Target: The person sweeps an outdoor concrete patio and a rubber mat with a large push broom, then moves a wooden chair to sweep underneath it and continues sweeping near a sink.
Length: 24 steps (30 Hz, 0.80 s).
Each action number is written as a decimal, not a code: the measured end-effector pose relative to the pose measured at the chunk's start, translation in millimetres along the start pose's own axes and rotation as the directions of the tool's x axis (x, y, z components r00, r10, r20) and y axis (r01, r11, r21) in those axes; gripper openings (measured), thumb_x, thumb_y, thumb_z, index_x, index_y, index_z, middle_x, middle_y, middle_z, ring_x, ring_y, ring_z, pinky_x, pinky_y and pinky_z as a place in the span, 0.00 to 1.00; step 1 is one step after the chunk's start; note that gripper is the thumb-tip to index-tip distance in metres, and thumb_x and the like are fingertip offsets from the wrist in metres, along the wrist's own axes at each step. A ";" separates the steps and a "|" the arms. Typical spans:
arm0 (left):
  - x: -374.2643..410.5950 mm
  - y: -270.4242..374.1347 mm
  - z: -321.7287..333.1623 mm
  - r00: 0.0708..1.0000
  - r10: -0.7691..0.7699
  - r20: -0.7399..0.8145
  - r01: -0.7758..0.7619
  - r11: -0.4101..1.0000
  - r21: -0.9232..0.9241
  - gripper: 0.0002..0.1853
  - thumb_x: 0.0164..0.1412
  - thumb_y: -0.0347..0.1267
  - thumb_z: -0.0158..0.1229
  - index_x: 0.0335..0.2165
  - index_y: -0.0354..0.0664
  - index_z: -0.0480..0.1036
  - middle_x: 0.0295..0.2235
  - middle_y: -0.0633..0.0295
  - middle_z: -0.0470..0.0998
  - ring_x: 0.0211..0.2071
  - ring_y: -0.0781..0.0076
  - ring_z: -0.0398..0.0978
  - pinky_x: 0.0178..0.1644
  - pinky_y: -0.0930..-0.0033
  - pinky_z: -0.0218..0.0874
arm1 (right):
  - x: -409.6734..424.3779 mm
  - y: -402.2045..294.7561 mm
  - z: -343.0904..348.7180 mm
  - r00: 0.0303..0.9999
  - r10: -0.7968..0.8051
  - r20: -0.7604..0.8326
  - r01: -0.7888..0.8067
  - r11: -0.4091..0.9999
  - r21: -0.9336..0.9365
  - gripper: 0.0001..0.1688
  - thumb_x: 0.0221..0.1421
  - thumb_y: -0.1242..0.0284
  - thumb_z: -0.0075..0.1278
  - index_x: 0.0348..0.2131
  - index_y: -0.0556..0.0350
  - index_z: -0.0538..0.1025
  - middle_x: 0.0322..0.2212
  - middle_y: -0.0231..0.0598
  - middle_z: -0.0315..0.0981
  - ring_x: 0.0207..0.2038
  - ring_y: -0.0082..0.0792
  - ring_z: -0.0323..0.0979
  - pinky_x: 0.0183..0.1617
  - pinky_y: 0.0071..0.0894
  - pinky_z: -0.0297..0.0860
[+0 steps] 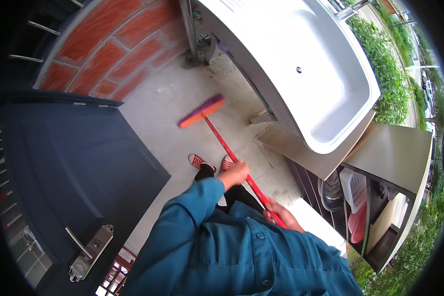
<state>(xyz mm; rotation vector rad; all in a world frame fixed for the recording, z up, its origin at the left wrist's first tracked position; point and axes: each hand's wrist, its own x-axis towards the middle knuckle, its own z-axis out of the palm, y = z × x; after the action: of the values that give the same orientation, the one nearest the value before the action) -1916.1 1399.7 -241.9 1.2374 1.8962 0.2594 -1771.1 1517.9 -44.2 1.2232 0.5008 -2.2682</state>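
A broom with a red handle (222, 140) slants from my body toward the far floor. Its orange head (203, 114), edged with purple bristles, lies across the concrete floor near the brick wall and looks slightly blurred. Partway along the handle, my left hand (237, 173) is wrapped around it, above my feet in red woven sandals. My right hand (283, 216) grips the handle closer to its upper end, beside the front of my blue-green shirt. Part of that hand is hidden by the handle.
A dark door (96, 148) with a metal lever handle stands at left, beside a red brick wall (133, 44). A white sink (310, 74) is at upper right, with pipes below. At right, an open cabinet (399, 155) holds a white plastic basket (355, 188) and pots. Greenery lies beyond.
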 end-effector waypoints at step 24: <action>-67.7 91.9 57.1 0.905 0.321 0.279 -0.316 0.946 -0.066 0.07 0.42 0.27 0.55 0.25 0.42 0.75 0.31 0.55 0.74 0.41 0.57 0.68 0.42 0.60 0.63 | -70.8 138.8 -2.0 0.960 -0.166 -0.226 0.232 0.922 0.310 0.31 0.55 0.69 0.43 0.56 0.52 0.53 0.19 0.30 0.61 0.17 0.18 0.58 0.20 0.14 0.57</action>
<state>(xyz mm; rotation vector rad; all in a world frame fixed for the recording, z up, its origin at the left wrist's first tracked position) -1802.5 1373.9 -189.7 1.4856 1.4369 0.2534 -1654.6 1426.1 3.9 1.6427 0.3305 -2.4911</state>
